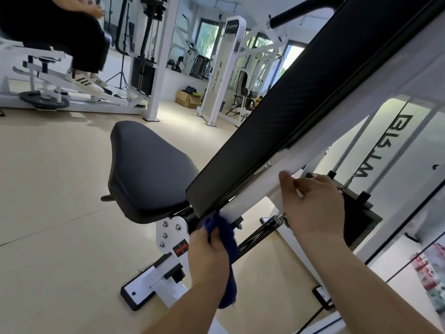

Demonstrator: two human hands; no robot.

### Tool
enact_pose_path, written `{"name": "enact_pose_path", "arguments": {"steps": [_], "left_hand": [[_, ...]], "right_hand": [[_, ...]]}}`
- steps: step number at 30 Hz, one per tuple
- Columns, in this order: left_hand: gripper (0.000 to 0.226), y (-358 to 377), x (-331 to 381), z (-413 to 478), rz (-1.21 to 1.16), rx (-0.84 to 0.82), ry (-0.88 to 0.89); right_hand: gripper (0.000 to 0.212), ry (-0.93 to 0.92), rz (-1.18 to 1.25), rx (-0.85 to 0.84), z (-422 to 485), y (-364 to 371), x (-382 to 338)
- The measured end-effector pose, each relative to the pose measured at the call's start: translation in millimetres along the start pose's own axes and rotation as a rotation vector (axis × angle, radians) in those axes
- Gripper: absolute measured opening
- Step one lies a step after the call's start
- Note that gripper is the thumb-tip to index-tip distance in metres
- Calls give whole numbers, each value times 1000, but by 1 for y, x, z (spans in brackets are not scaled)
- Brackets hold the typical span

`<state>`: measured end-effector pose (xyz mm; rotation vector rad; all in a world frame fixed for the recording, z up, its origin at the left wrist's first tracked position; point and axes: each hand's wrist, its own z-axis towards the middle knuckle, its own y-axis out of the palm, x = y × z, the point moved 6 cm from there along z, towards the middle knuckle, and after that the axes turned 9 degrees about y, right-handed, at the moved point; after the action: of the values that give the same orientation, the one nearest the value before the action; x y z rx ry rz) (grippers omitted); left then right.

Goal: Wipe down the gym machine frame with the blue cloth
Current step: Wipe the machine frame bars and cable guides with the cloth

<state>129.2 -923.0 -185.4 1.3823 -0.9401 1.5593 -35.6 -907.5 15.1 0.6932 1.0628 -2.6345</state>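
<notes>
Forearms first: both come up from the bottom edge of my feed, one in the middle, one from the lower right. My left hand (208, 257) has its fingers curled round the blue cloth (230, 280), which is bunched. The cloth's top end is pressed to the lower end of the white frame beam (255, 190), right at the bottom corner of the black back pad (301, 100), and the rest hangs down beside the wrist. My right hand (317, 208) sits higher on the same beam, well apart from the cloth. The thumb lies on the beam's face and the fingers curl under its lower edge, so it grips the frame, though I can't see the fingertips. The back pad covers the beam's upper side along its whole length, leaving only the face below it bare. A coil spring (260, 231) runs under the beam between my two hands, its lower end hidden behind the cloth. The black seat (149, 169) stands just left of the cloth hand, above a white bracket (168, 231) with bolts. Behind my right hand is a dark weight stack (361, 218), partly blocked by the wrist, with a clear lettered shroud (385, 145) beyond it. Far off at top left, another person (72, 32) sits on a second white machine, and a cardboard box (186, 98) rests on the beige floor (60, 189) at the back.
</notes>
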Motion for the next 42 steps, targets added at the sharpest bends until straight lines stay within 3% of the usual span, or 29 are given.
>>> {"name": "enact_pose_path", "arguments": {"steps": [3, 7, 9, 15, 19, 22, 27, 29, 33, 35, 38, 42], "left_hand": [[25, -15, -17, 5, 88, 33, -66], [19, 7, 32, 8, -79, -30, 52], [22, 17, 55, 3, -54, -41, 96], [16, -3, 55, -4, -193, 102, -22], [33, 27, 110, -18, -348, -52, -6], [30, 38, 129, -27, -393, -74, 15], [29, 24, 128, -31, -429, 63, -126], [20, 33, 150, -35, -435, 10, -55], [15, 45, 183, -46, -523, -72, 14], [16, 42, 177, -46, -539, -40, -30], [17, 42, 186, -52, -601, -111, -34], [24, 39, 207, -63, -597, -262, 11]], "right_hand": [[51, 17, 6, 3, -2, -1, -2], [46, 33, 29, -18, -4, -2, -4], [44, 44, 23, -51, -4, -3, -4], [56, 43, 31, -112, -2, -14, -12], [59, 108, 25, -167, 1, -17, -12], [59, 157, 76, -301, 0, -20, -13], [41, 234, 215, -514, -8, -35, -17], [27, 286, 292, -561, -13, -39, -17], [53, 343, 397, -440, -19, -55, -8], [58, 308, 420, -433, -19, -63, -8], [50, 153, 316, -522, -15, -62, -15], [41, 51, 219, -417, -2, -61, -22]]}}
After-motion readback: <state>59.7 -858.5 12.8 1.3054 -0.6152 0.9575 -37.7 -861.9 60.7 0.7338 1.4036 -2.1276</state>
